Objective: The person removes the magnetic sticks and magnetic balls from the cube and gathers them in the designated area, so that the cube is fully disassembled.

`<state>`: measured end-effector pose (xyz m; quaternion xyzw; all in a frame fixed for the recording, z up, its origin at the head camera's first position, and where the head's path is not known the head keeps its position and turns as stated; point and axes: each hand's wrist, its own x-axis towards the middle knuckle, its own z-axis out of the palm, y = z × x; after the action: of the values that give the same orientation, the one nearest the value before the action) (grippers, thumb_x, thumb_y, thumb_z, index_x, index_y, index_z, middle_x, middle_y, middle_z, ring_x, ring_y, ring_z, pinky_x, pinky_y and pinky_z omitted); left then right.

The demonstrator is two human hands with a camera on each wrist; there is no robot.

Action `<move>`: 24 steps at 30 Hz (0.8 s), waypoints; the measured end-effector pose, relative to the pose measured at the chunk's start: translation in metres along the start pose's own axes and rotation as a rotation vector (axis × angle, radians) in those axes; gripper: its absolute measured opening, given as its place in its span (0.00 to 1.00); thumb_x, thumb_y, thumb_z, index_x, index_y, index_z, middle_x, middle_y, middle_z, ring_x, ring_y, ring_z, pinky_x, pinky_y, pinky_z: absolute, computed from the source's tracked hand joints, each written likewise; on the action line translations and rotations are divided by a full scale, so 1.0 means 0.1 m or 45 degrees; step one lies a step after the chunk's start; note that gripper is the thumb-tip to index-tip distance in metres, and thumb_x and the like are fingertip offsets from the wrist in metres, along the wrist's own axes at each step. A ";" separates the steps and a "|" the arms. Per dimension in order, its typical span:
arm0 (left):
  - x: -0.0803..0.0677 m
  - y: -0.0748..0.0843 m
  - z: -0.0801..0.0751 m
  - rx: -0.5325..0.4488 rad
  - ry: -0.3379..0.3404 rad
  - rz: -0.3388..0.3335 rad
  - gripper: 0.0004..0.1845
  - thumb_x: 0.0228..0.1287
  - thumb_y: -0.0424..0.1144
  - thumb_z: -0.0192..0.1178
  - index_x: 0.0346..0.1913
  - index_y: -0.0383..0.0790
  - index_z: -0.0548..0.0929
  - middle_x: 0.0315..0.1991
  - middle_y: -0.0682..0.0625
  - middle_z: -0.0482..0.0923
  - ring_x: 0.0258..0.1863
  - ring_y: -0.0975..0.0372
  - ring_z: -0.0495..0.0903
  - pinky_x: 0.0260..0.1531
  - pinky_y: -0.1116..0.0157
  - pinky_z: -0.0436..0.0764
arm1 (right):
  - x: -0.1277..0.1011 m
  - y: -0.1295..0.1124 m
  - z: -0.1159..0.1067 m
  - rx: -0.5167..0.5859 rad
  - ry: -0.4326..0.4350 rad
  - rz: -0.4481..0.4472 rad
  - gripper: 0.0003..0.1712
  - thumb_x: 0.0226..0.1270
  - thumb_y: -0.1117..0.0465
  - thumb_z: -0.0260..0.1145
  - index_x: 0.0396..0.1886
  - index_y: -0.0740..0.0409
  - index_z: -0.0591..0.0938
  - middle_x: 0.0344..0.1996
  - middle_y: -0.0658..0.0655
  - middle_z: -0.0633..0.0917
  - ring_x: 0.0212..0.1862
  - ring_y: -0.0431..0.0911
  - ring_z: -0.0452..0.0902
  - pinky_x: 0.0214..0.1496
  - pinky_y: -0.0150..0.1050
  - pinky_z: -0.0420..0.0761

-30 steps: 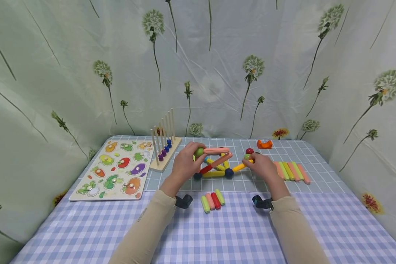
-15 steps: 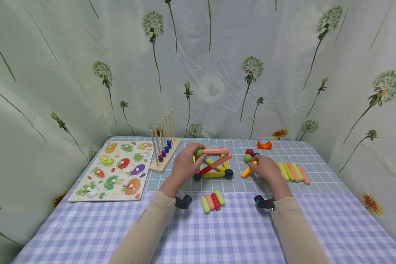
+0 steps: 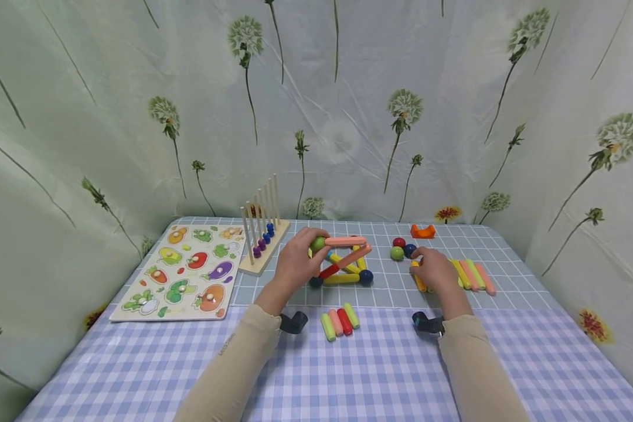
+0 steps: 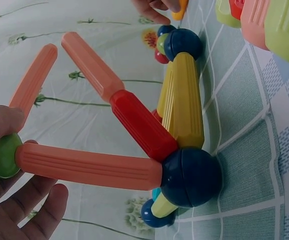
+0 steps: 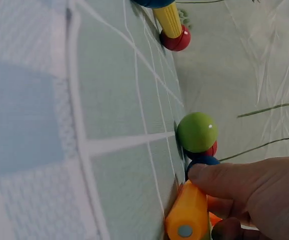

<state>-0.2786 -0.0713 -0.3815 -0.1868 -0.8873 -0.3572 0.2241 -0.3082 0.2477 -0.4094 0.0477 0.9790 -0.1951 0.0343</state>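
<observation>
My left hand [image 3: 295, 258] pinches a green ball [image 4: 4, 156] at the top of a half-built frame of magnetic rods and balls. A salmon rod [image 4: 89, 166] runs from that ball down to a dark blue ball [image 4: 192, 177] on the table; another salmon rod sticks out freely. From the blue ball rise a red rod [image 4: 142, 124] and a salmon rod in line, and yellow rods [image 3: 341, 279] form the base. My right hand [image 3: 436, 272] pinches an orange rod [image 5: 187, 215] low over the table, left of a row of rods [image 3: 469, 274].
Loose green [image 3: 397, 253], red [image 3: 398, 242] and blue [image 3: 410, 251] balls cluster just beyond the right hand. An orange curved piece [image 3: 423, 231] lies behind. Several short rods [image 3: 340, 322] lie in front. A vegetable puzzle board [image 3: 181, 272] and pegged stand [image 3: 251, 265] are left.
The right hand has pulled the orange rod away from the frame's blue ball and carried it right, turning it toward the rod row. The left hand stays on the green ball.
</observation>
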 end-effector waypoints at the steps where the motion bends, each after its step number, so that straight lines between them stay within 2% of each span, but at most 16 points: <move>1: 0.00 0.00 0.00 0.001 -0.003 -0.003 0.14 0.66 0.42 0.67 0.52 0.46 0.82 0.48 0.49 0.81 0.43 0.58 0.80 0.44 0.60 0.86 | 0.00 0.00 0.00 -0.002 0.005 -0.005 0.21 0.70 0.59 0.64 0.60 0.59 0.77 0.48 0.67 0.81 0.43 0.56 0.75 0.42 0.46 0.79; 5: 0.00 -0.01 0.00 0.009 -0.017 -0.012 0.14 0.67 0.45 0.66 0.53 0.47 0.82 0.48 0.50 0.80 0.43 0.59 0.79 0.44 0.61 0.86 | -0.01 -0.03 -0.04 0.034 0.045 -0.077 0.20 0.71 0.63 0.58 0.61 0.58 0.77 0.49 0.66 0.80 0.45 0.56 0.74 0.46 0.49 0.80; 9: 0.00 -0.01 0.00 0.000 -0.007 -0.007 0.14 0.66 0.44 0.67 0.52 0.47 0.82 0.48 0.50 0.80 0.42 0.59 0.79 0.43 0.61 0.85 | -0.05 -0.18 -0.11 0.175 0.105 -0.221 0.20 0.73 0.62 0.58 0.62 0.57 0.77 0.51 0.64 0.81 0.45 0.55 0.73 0.49 0.47 0.80; 15: 0.00 -0.01 0.00 -0.003 0.007 -0.010 0.14 0.65 0.42 0.68 0.52 0.48 0.82 0.47 0.50 0.80 0.40 0.59 0.78 0.41 0.62 0.85 | -0.20 -0.52 -0.19 0.438 0.172 -0.424 0.19 0.75 0.55 0.60 0.63 0.52 0.77 0.47 0.60 0.82 0.37 0.50 0.76 0.38 0.34 0.80; 20: 0.00 -0.01 0.00 0.003 0.001 0.001 0.14 0.66 0.44 0.67 0.52 0.47 0.82 0.46 0.50 0.80 0.40 0.60 0.78 0.41 0.63 0.85 | -0.31 -0.75 -0.18 0.527 0.204 -0.567 0.20 0.74 0.54 0.62 0.63 0.52 0.79 0.50 0.60 0.84 0.28 0.47 0.75 0.32 0.33 0.79; 24: 0.00 -0.01 0.00 -0.002 -0.003 0.007 0.14 0.66 0.44 0.67 0.52 0.47 0.82 0.46 0.50 0.80 0.40 0.60 0.78 0.41 0.63 0.85 | -0.36 -0.84 -0.14 0.564 0.183 -0.624 0.21 0.73 0.54 0.63 0.63 0.51 0.80 0.52 0.59 0.85 0.23 0.46 0.72 0.28 0.34 0.79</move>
<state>-0.2792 -0.0722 -0.3825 -0.1899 -0.8868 -0.3571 0.2238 -0.2825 0.1733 -0.3616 -0.1692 0.8951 -0.4017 -0.0938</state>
